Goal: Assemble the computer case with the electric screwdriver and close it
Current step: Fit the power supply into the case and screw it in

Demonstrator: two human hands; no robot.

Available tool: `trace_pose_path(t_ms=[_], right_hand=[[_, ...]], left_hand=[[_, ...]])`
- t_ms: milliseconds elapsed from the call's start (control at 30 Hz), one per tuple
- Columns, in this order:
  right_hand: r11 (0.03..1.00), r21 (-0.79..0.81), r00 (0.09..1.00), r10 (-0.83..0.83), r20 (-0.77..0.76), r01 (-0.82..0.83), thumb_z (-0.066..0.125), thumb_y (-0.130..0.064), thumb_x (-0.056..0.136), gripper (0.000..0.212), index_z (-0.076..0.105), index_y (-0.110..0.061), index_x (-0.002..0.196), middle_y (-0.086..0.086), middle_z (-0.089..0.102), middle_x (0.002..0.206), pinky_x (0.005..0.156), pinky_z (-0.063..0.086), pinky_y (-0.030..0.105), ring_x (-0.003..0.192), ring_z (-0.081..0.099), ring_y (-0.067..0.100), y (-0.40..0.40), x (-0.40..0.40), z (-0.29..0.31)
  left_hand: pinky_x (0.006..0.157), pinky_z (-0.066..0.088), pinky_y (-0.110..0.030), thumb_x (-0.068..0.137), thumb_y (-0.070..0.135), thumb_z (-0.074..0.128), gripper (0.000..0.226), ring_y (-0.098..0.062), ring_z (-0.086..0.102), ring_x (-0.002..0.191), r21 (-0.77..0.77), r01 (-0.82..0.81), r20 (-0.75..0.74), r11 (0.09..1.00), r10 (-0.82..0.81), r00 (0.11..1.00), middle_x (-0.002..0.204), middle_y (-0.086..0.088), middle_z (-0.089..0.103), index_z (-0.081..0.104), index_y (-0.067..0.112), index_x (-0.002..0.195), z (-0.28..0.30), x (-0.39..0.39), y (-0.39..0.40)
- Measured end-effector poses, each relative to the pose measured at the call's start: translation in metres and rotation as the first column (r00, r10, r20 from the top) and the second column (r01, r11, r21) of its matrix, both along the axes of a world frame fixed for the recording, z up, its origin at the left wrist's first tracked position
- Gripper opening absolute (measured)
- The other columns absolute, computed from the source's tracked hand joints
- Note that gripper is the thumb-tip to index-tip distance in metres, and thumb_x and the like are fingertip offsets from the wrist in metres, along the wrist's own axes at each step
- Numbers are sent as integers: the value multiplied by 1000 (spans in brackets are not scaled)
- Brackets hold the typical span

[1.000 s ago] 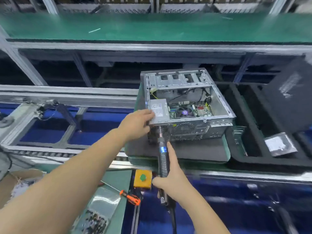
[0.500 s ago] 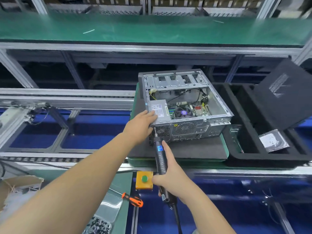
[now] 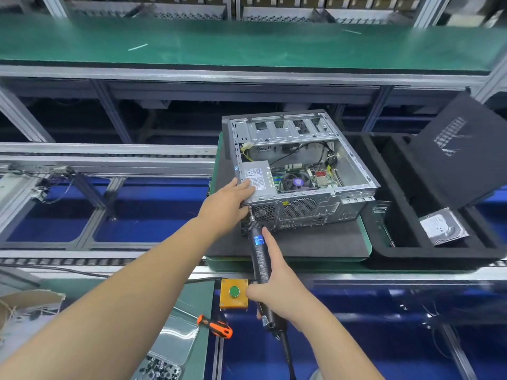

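Observation:
An open silver computer case (image 3: pixel 354 171) lies on a dark foam mat (image 3: pixel 315 242), its motherboard, fan and grey power supply (image 3: pixel 258 176) showing. My left hand (image 3: pixel 227 201) rests on the case's near left corner, fingers straight over the power supply edge. My right hand (image 3: pixel 274 292) grips the black electric screwdriver (image 3: pixel 259 256), index finger stretched along its barrel. The bit touches the case's rear panel at the upper left corner, just below my left hand. The black side panel (image 3: pixel 461 152) leans at the right.
A black foam tray (image 3: pixel 389 250) at the right holds a hard drive (image 3: pixel 443 227). A yellow box with a green button (image 3: pixel 234 293) sits near my right hand. An orange-handled screwdriver (image 3: pixel 215 326) and a bag of screws (image 3: pixel 162 368) lie at bottom left. Conveyor rails run to the left.
The view shifted slightly, the case sitting a little higher and further left in frame. The screwdriver bit rose from lower on the rear panel to its upper left corner. My left hand stayed on the case.

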State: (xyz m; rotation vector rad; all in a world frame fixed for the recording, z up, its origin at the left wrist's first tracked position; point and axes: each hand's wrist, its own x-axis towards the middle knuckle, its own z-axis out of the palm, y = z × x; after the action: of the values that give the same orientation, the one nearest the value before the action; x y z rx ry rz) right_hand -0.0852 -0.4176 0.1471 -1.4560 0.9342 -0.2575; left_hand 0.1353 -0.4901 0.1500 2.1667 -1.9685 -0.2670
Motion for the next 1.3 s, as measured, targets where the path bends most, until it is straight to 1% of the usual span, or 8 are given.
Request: trace_pose_path(t_ms=[400, 667, 767, 833, 900, 1033, 1200, 1300], right_hand=[[1000, 18, 1000, -15, -1, 15, 69, -10, 69, 122, 3, -82, 142, 2, 59, 132, 73, 64, 49, 59, 63, 18, 1, 3, 0], [997, 60, 999, -45, 22, 43, 71, -10, 68, 121, 7, -80, 144, 8, 56, 139, 59, 57, 31, 57, 65, 14, -1, 0, 0], [998, 49, 999, -35, 7, 35, 70, -9, 69, 121, 7, -79, 145, 6, 56, 137, 58, 60, 37, 60, 64, 18, -3, 1, 2], [999, 26, 1000, -29, -4, 29, 69, -7, 70, 121, 6, -78, 146, -1, 57, 133, 67, 63, 47, 61, 63, 19, -3, 2, 4], [1000, 11, 1000, -18, -19, 19, 68, -6, 72, 122, 5, -78, 146, -3, 55, 135, 72, 63, 48, 64, 64, 20, -4, 2, 5], [1000, -10, 999, 9, -49, -9, 69, -7, 75, 121, 0, -75, 149, 1, 50, 144, 66, 63, 36, 67, 66, 17, -7, 3, 6], [999, -30, 997, 13, -70, -15, 68, -11, 73, 121, -2, -74, 148, 6, 54, 141, 69, 63, 37, 70, 65, 20, -10, 3, 7], [999, -40, 998, 13, -69, -16, 71, -10, 74, 122, -2, -73, 149, 1, 51, 145, 64, 59, 28, 70, 67, 14, -10, 4, 6]], left_hand=[[99, 52, -42, 101, 27, 52, 50, -14, 20, 155, -9, 7, 32, 1000, -6, 999, 165, 21, 24, 39, 38, 148, -1, -1, 0], [101, 52, -45, 103, 28, 47, 52, -13, 18, 155, 16, 44, 15, 999, -44, 999, 165, 21, 22, 37, 37, 153, 2, 4, 1], [100, 52, -48, 103, 26, 45, 52, -13, 17, 155, 46, 75, 3, 996, -75, 997, 166, 21, 20, 38, 38, 153, 5, 9, 1], [101, 51, -47, 102, 24, 46, 55, -12, 16, 155, 61, 80, -3, 995, -80, 997, 166, 21, 19, 37, 39, 153, 7, 10, 1], [101, 51, -45, 99, 20, 48, 61, -12, 15, 155, 80, 84, 3, 993, -85, 996, 166, 22, 16, 34, 40, 155, 8, 10, 1], [99, 52, -45, 95, 10, 45, 70, -12, 13, 156, 107, 76, 36, 991, -80, 996, 167, 21, 14, 31, 39, 156, 10, 7, 0], [100, 51, -47, 94, 6, 41, 69, -15, 11, 157, 113, 60, 44, 992, -65, 997, 168, 19, 12, 30, 36, 156, 9, 1, 1], [102, 50, -47, 94, 7, 41, 69, -15, 11, 157, 119, 47, 43, 992, -53, 998, 168, 19, 12, 31, 36, 156, 10, -1, 0]])
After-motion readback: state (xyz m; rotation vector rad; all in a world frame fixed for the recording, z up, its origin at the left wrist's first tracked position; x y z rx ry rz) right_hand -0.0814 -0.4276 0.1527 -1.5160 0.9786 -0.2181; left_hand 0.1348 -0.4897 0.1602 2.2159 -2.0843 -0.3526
